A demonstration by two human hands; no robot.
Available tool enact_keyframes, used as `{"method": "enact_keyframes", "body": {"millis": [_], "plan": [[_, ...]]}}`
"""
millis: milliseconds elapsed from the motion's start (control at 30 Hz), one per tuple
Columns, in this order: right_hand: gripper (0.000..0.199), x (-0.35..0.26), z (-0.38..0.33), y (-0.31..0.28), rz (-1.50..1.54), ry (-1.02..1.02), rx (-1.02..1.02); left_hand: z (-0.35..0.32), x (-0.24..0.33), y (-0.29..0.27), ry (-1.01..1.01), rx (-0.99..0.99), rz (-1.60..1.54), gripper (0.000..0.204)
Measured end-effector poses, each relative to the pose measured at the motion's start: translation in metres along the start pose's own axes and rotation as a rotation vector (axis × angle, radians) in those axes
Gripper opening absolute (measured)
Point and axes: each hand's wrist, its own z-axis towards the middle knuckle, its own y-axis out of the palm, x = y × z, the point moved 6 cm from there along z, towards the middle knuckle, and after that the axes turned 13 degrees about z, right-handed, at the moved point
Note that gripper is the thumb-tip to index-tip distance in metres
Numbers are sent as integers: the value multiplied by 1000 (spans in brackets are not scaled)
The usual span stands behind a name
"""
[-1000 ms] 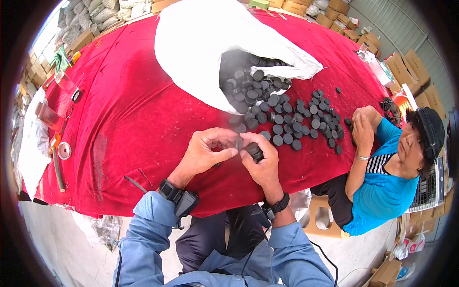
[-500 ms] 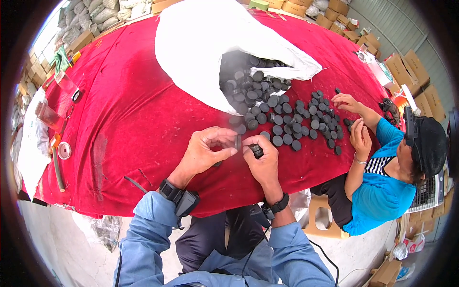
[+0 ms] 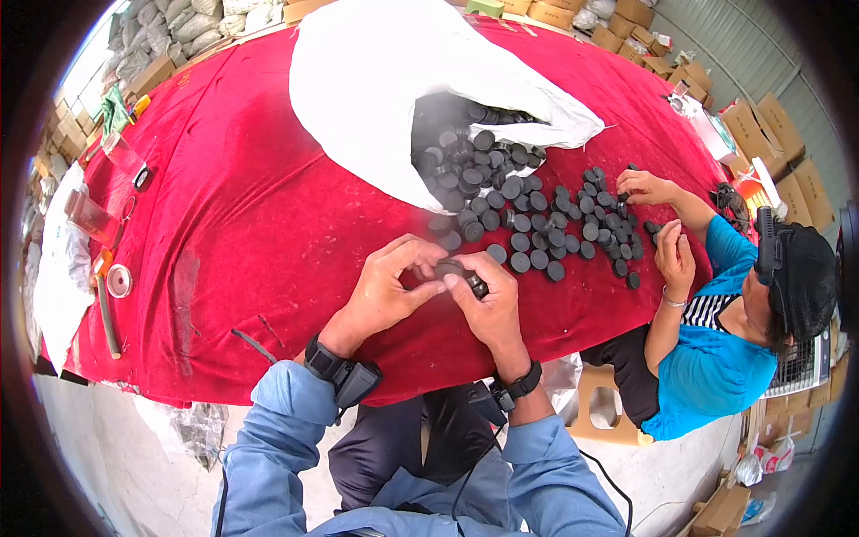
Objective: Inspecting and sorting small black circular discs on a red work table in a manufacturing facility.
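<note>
My left hand (image 3: 390, 285) pinches a round black cap (image 3: 448, 267) between thumb and fingertips. Right beside it, my right hand (image 3: 489, 306) is closed around dark caps (image 3: 477, 285), and its thumb and index finger touch the cap in the left hand. Both hands are above the red cloth, in front of a pile of similar black caps (image 3: 539, 234). More of these caps spill out of the mouth of a big white sack (image 3: 358, 98).
A co-worker in a blue top (image 3: 716, 376) sits at the right, hands among the caps. On the left of the cloth lie a hammer (image 3: 109, 313), a small round lid (image 3: 120, 280) and clear jars (image 3: 91, 217). Cardboard boxes (image 3: 761, 125) stand beyond.
My hands have come together, and the cap in my left hand now meets my right fingers and has tilted flatter. The co-worker's far hand has moved slightly onto the caps.
</note>
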Motion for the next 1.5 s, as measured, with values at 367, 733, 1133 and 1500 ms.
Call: {"method": "enact_keyframes", "body": {"millis": [367, 733, 1133, 1500], "plan": [[21, -12, 0, 3, -154, -88, -19, 1, 10, -8, 122, 33, 123, 19], [17, -8, -4, 1, -56, -147, -37, 0, -1, -4, 0, -144, -176, 25], [36, 21, -19, 12, 794, 581, -212, -4, 0, 0, -22, -175, -294, 37], [21, -15, -1, -4, 63, -146, 58, -4, -12, 3, -107, -93, -235, 33]]}}
